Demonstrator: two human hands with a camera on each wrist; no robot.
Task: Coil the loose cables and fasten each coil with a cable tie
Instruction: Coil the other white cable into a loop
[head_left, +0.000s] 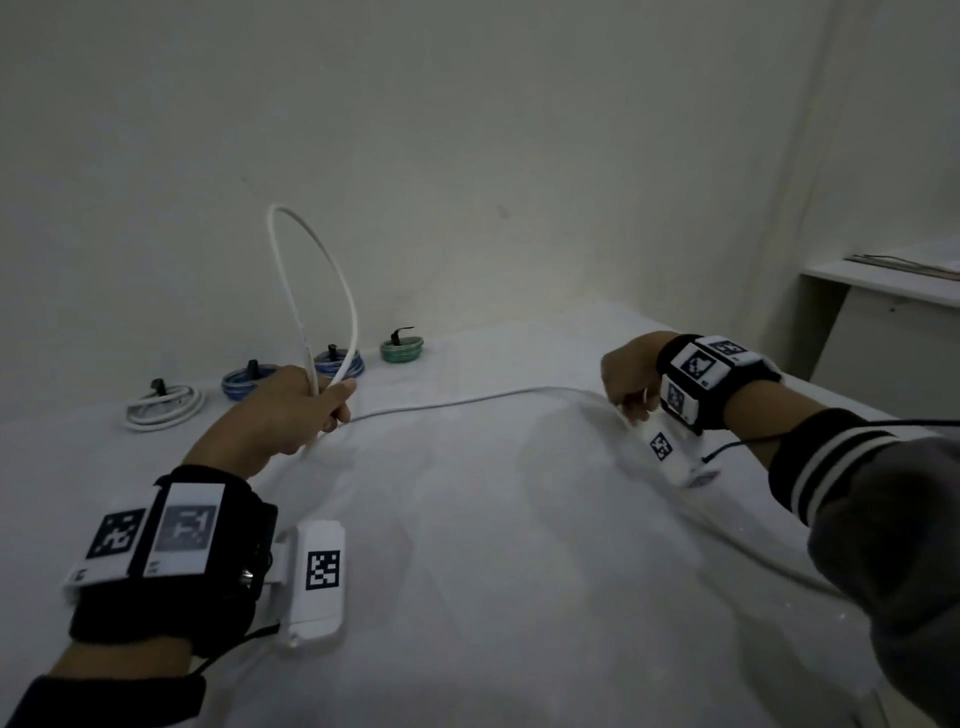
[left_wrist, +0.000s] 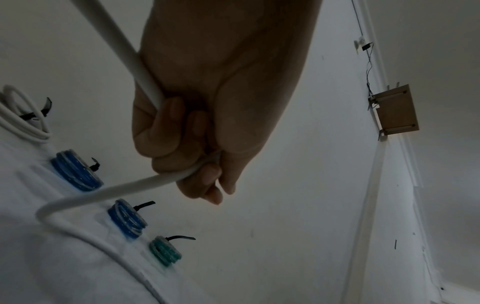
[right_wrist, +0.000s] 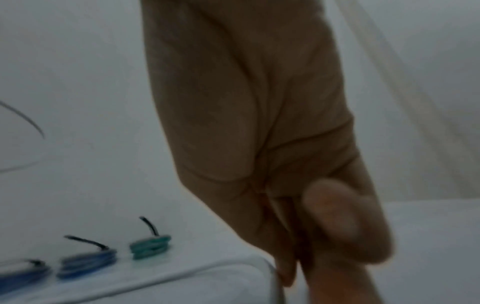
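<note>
My left hand (head_left: 311, 410) grips a loose white cable (head_left: 332, 270) that stands up from the fist in one tall loop. In the left wrist view the fingers (left_wrist: 179, 131) curl round two strands of this cable (left_wrist: 124, 185). From there it runs across the white-covered table (head_left: 493, 545) to my right hand (head_left: 626, 402), which pinches it low over the cloth. The right wrist view is blurred; the cable (right_wrist: 182, 273) meets the right hand (right_wrist: 298, 267) at its fingertips. Along the back lie a white coil (head_left: 163, 405), two blue coils (head_left: 249, 382) (head_left: 337, 361) and a green coil (head_left: 401, 348), each bound with a black tie.
The wall rises just behind the coils. A white desk (head_left: 883, 291) stands at the back right past the table's edge. More of the white cable trails over the cloth near my right forearm (head_left: 769, 566). A small wooden bracket (left_wrist: 394, 111) hangs on the wall.
</note>
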